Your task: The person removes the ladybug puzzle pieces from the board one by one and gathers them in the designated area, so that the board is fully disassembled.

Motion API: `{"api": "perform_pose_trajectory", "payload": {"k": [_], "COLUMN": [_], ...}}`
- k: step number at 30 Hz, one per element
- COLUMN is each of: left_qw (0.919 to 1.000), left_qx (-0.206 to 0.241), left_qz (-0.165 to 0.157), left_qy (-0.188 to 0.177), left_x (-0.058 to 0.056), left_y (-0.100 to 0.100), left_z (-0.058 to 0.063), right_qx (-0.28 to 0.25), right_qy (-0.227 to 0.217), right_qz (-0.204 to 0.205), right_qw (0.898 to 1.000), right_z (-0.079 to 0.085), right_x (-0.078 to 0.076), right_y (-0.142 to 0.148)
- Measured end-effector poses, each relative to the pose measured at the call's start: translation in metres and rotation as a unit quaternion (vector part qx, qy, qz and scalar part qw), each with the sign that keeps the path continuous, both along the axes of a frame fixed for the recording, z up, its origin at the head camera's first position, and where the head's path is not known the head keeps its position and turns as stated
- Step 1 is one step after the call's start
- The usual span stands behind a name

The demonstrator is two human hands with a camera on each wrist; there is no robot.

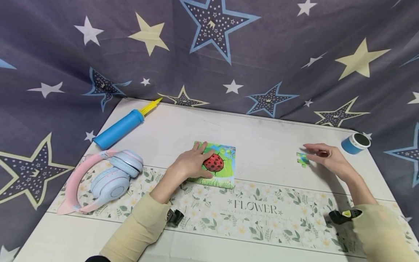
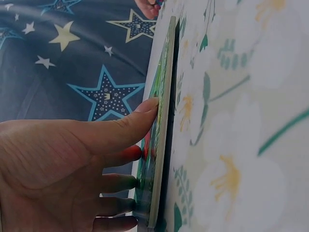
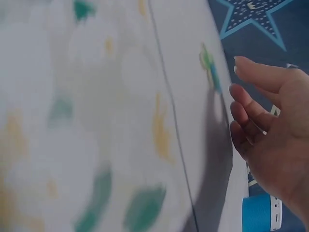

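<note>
A ladybug jigsaw puzzle [image 1: 227,173] lies flat near the middle of the table. My left hand [image 1: 194,163] rests on its left part with the fingers spread. The left wrist view shows the thumb [image 2: 137,118] on the near edge of the board, the other fingertips on its face. Off to the right, a small green and blue puzzle piece [image 1: 302,159] lies by itself on the white cloth. Beside it is my right hand [image 1: 328,160], fingers loosely bent. In the right wrist view a gap shows between the fingertips and the piece [image 3: 210,67].
Pink and light-blue headphones [image 1: 111,183] lie at the left, with a blue hand pump [image 1: 119,129] with a yellow nozzle behind them. At the far right stands a blue cylindrical speaker [image 1: 355,143]. A star-patterned curtain [image 1: 278,43] hangs along the back edge.
</note>
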State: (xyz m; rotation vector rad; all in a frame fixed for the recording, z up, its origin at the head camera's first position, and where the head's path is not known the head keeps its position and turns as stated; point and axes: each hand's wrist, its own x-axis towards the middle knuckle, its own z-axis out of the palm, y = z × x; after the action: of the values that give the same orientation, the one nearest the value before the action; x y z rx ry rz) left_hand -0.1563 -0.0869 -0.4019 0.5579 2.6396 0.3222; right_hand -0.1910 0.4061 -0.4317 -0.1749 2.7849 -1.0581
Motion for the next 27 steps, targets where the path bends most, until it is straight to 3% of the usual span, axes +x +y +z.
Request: {"api": "perform_pose_trajectory", "payload": {"k": [9,17,22,27], "left_qw": [0.9999,0.9998,0.9998,0.9997], "left_qx": [-0.016,-0.021,-0.019,-0.025], "left_qz": [-0.005,-0.004,-0.003,-0.004], "left_qy": [0.002,0.001,-0.002,0.001], "left_x": [0.000,-0.001,-0.001,-0.001], "left_y": [0.000,-0.001,0.000,0.000], "left_z": [-0.001,-0.003,-0.002,-0.001], "right_qx": [-0.094,-0.239,-0.265,-0.310], "right_qy": [0.062,0.102,0.128,0.134], "right_qz": [-0.070,-0.092,-0.087,-0.053], "right_qw": [0.991,0.961,0.952,0.940], "right_z": [0.010,0.018,0.025,0.026], "right_x": [-0.001,-0.004,-0.007,-0.008], "right_y": [-0.032,-0.077,-0.106,-0.133]}}
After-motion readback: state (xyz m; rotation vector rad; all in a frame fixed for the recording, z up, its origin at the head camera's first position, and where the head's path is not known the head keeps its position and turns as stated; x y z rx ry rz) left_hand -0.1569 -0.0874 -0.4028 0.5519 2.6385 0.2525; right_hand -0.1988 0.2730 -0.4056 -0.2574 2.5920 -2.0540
